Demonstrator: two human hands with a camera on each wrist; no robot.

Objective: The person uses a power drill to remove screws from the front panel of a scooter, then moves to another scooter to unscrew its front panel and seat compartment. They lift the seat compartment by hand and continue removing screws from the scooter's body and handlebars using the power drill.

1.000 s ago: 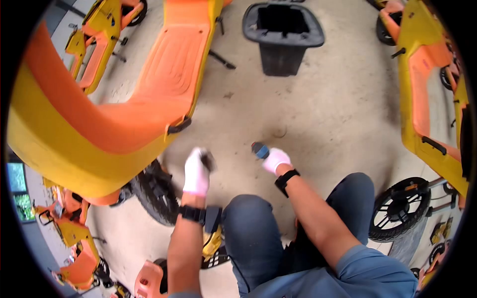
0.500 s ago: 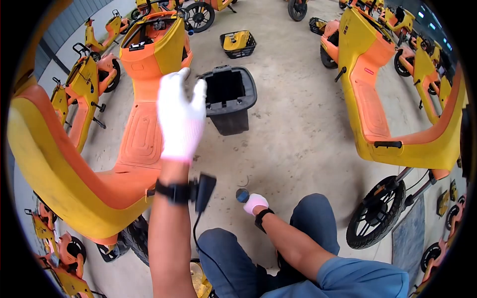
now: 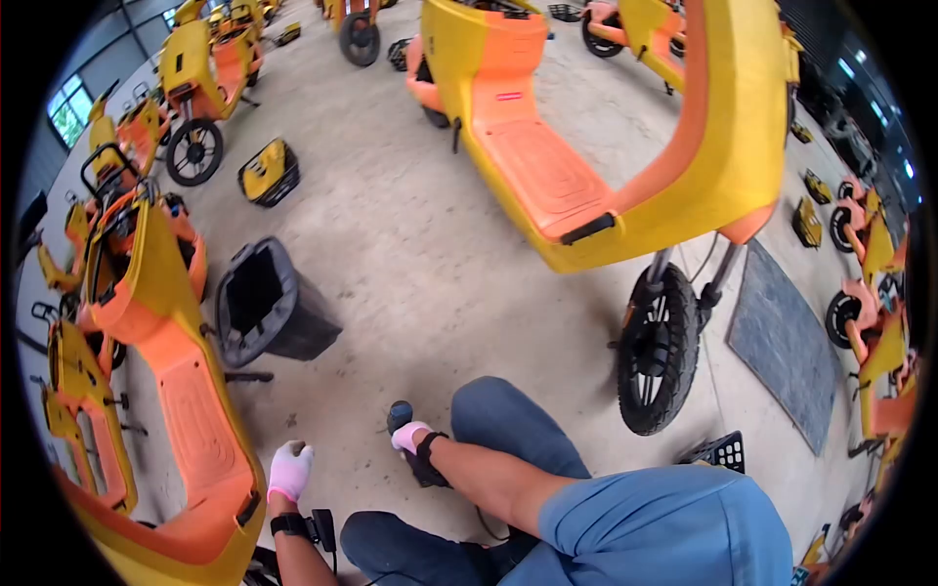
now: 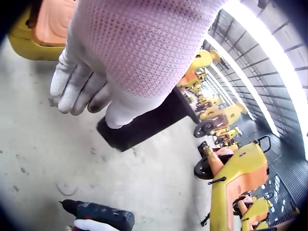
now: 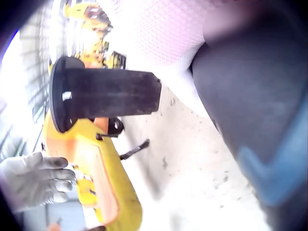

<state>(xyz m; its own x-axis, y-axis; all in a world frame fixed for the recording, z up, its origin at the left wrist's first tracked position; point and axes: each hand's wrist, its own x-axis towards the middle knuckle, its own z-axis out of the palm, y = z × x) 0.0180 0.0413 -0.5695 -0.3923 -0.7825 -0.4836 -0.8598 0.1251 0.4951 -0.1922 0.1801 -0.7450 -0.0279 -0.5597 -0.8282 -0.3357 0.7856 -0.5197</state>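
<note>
- Your R hand [image 3: 411, 438], gloved, grasps the drill [image 3: 399, 417] above the concrete floor [image 3: 391, 293], near your knees.
- Your L hand [image 3: 291, 471], also gloved, is released, fingers extended, near the orange-and-yellow scooter [image 3: 200, 420] on your L.
- Blk. bin [image 3: 283, 313] stands beside that scooter.
- On your R, a 2nd scooter [image 3: 625, 220] stands w/ a gray board [image 3: 787, 342] near its front wheel [image 3: 660, 356].
</note>
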